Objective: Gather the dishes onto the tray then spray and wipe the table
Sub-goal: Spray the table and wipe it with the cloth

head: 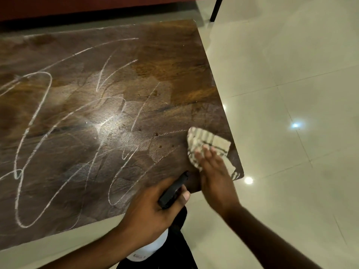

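Single head view, above the table's near right corner, facing forward and down, close, floor at right

You see glossy pale floor tiles filling the right side of the frame, dotted with bright light reflections. At upper right stands a black furniture leg; a dark red wall spans the top.

The right hand pressed a striped beige cloth flat at the dark wooden table's four o'clock corner. At six o'clock, the left hand gripped a white spray bottle by its black trigger head.
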A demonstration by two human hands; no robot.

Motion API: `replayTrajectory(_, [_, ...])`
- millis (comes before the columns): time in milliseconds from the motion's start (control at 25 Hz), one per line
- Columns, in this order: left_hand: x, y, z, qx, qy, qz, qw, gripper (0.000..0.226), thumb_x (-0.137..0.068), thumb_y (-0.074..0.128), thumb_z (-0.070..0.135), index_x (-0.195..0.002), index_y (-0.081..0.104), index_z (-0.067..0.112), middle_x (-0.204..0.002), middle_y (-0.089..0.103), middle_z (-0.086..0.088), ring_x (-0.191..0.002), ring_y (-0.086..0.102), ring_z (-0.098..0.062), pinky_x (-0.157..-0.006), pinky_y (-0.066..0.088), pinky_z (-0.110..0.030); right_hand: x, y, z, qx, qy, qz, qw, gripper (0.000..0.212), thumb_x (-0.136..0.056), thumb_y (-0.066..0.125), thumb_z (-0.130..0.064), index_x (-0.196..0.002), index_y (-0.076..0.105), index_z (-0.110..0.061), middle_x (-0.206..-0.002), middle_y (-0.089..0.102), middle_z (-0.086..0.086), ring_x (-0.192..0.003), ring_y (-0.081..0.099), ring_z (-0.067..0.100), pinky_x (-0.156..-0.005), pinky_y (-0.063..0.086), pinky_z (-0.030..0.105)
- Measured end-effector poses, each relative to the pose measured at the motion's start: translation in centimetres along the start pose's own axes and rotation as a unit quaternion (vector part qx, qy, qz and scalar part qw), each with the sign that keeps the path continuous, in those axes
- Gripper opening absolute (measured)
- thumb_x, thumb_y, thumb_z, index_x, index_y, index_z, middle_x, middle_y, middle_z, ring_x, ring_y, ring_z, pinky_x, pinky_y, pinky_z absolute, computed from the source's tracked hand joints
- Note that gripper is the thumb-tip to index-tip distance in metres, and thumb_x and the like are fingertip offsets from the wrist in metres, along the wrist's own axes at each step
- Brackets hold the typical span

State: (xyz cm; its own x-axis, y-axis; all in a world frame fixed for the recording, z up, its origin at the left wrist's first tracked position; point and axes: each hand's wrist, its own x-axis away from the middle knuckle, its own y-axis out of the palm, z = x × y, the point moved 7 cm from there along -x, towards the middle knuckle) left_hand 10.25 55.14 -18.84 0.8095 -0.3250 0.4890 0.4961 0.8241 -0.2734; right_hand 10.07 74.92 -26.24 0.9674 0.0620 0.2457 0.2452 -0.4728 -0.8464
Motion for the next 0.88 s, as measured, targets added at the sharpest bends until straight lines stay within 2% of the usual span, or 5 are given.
replayTrajectory(160, [-1.1, -2.8, 0.5, 0.0, 0.0, 0.025, 1.0, 0.016, -0.094, 0.07, 0.053, -0.105, 0.069, 0.042, -0.073, 0.072, 0.014, -0.053, 0.063, 0.0, -0.065, 0.062, -0.044, 4.7, 3.4, -3.8, 0.081, -0.304, -0.138, 0.939, 0.07, -0.104, 0.05, -0.015, -0.168, 0.026, -0.03, -0.177, 0.02, 0.0, -0.165, 0.015, 0.021, -0.132, 0.022, 0.045])
replayTrajectory(440, [-0.9, -6.9, -0.9, 0.056, -0.033, 0.042, 0.997, 0.036, -0.088, 0.067, 0.064, -0.11, 0.073, 0.035, -0.09, 0.076, -0.001, -0.056, 0.065, -0.013, -0.07, 0.061, -0.06, -15.4, -5.8, 3.4, 0.001, 0.121, 0.111, 0.986, 0.057, -0.106, 0.044, -0.011, -0.162, 0.04, -0.016, -0.17, 0.036, 0.014, -0.158, 0.032, 0.036, -0.131, 0.025, 0.047])
replayTrajectory(600, [-0.9, -8.8, -1.1, 0.051, -0.046, 0.078, 0.995, 0.021, -0.092, 0.074, 0.052, -0.107, 0.073, 0.038, -0.088, 0.078, 0.003, -0.052, 0.065, -0.008, -0.068, 0.062, -0.052, -8.0, 3.0, -8.2, 0.055, -0.16, -0.009, 0.986, 0.065, -0.092, 0.058, -0.004, -0.156, 0.049, -0.01, -0.163, 0.048, 0.015, -0.154, 0.04, 0.037, -0.131, 0.022, 0.051])
replayTrajectory(720, [-1.0, -9.4, -0.8, 0.066, -0.046, 0.079, 0.994, 0.017, -0.092, 0.073, 0.048, -0.106, 0.073, 0.039, -0.081, 0.077, 0.002, -0.051, 0.065, -0.008, -0.064, 0.062, -0.047, -0.8, 6.1, -11.8, 0.101, -0.422, -0.198, 0.879, 0.059, -0.094, 0.063, -0.021, -0.152, 0.055, -0.016, -0.158, 0.054, 0.007, -0.15, 0.044, 0.032, -0.13, 0.022, 0.043])
replayTrajectory(880, [-0.6, -9.7, -0.9, 0.083, -0.047, 0.073, 0.993, 0.026, -0.092, 0.072, 0.053, -0.108, 0.074, 0.033, -0.086, 0.076, -0.006, -0.049, 0.067, -0.019, -0.056, 0.062, -0.045, -13.4, -0.9, -3.7, 0.073, -0.212, -0.036, 0.974, 0.06, -0.097, 0.049, -0.014, -0.158, 0.047, -0.014, -0.159, 0.052, 0.015, -0.144, 0.052, 0.036, -0.128, 0.023, 0.036])
